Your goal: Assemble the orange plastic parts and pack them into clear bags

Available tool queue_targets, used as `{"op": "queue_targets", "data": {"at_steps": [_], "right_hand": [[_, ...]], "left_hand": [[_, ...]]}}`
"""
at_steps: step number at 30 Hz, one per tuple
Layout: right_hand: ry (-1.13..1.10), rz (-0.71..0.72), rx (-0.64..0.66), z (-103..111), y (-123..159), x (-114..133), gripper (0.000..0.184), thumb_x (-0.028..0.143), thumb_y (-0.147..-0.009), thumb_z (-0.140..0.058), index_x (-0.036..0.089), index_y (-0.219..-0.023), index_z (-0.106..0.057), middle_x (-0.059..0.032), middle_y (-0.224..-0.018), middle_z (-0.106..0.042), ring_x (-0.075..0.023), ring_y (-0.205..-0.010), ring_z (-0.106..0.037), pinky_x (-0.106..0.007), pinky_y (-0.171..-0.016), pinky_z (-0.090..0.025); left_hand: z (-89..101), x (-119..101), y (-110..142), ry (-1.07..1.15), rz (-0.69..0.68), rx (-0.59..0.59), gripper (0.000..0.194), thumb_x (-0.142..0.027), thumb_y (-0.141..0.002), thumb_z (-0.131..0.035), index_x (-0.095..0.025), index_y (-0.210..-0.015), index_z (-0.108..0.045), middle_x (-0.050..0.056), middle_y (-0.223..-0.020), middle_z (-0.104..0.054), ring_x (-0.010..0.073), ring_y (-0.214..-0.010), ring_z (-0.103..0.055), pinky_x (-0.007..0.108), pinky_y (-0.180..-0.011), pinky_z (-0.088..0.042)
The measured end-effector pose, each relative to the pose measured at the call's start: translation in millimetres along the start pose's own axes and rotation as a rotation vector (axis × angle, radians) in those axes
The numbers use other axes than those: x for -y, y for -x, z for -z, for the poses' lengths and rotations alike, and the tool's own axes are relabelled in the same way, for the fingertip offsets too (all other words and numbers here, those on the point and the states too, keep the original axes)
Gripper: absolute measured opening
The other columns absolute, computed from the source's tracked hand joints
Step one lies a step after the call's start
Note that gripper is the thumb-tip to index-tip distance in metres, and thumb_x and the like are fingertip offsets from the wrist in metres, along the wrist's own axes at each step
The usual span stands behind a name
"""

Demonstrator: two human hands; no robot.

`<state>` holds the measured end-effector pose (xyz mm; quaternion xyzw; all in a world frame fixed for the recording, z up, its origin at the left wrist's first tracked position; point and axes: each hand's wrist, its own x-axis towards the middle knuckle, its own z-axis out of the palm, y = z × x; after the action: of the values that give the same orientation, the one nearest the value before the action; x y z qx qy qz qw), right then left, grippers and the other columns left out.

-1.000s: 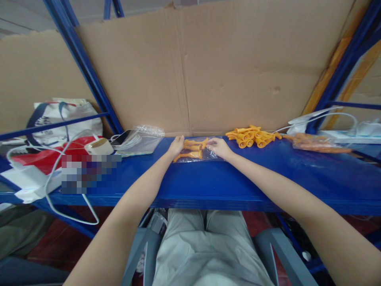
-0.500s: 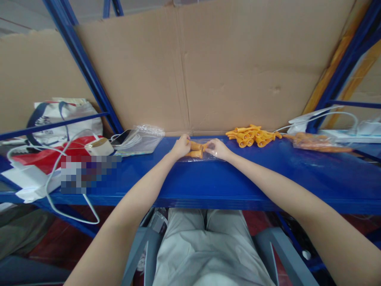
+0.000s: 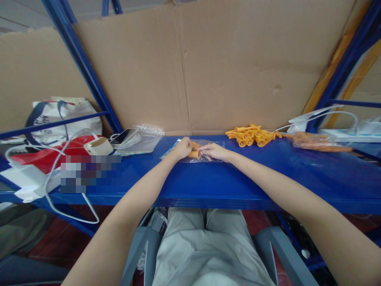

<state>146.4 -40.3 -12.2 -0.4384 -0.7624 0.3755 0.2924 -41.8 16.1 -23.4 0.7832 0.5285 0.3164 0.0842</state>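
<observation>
A clear plastic bag (image 3: pixel 195 159) with a few orange tapered pieces (image 3: pixel 195 154) in it lies on the blue shelf top, between my hands. My left hand (image 3: pixel 182 148) is closed over the bag's left end, where a coloured printed strip (image 3: pixel 171 149) shows beside it. From the right, my right hand (image 3: pixel 214 151) reaches over the bag, its fingers closed at the plastic by the orange pieces. Its fingertips partly cover those pieces. A loose pile of yellow-orange horn-shaped pieces (image 3: pixel 251 136) lies to the right of my right hand.
Farther right lies a filled bag of orange pieces (image 3: pixel 320 142). Flat clear bags (image 3: pixel 149 141), a phone (image 3: pixel 122 136) and white cables are at the left, near a white charger (image 3: pixel 99 146) and a cloth bag (image 3: pixel 68 121). A cardboard sheet (image 3: pixel 238 71) stands behind.
My right hand has shifted slightly left and its fingers now reach over the orange pieces. The printed strip at the bag's left end has come into view beside my left hand.
</observation>
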Motion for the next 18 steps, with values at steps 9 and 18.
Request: {"op": "queue_targets", "data": {"at_steps": [9, 18], "right_hand": [[-0.186, -0.109, -0.222, 2, -2, 2, 0.024, 0.002, -0.087, -0.053, 0.013, -0.097, -0.073, -0.0003, -0.066, -0.068, -0.0058, -0.046, -0.053, -0.015, -0.048, -0.046], [-0.335, -0.263, -0.389, 7, -5, -5, 0.027, -0.007, -0.074, -0.056, 0.012, -0.056, -0.063, -0.0008, -0.048, -0.06, -0.008, -0.042, -0.055, -0.017, -0.048, -0.052]], "left_hand": [[-6.2, 11, -8, -0.013, -0.102, 0.007, 0.016, -0.016, -0.08, -0.047, -0.024, -0.068, -0.043, 0.008, -0.096, -0.064, 0.0247, -0.117, -0.058, 0.043, -0.106, -0.042], [-5.1, 23, -13, 0.004, -0.161, 0.047, 0.01, -0.02, -0.08, -0.054, -0.021, -0.07, -0.051, 0.008, -0.115, -0.065, 0.0251, -0.13, -0.051, 0.044, -0.113, -0.036]]}}
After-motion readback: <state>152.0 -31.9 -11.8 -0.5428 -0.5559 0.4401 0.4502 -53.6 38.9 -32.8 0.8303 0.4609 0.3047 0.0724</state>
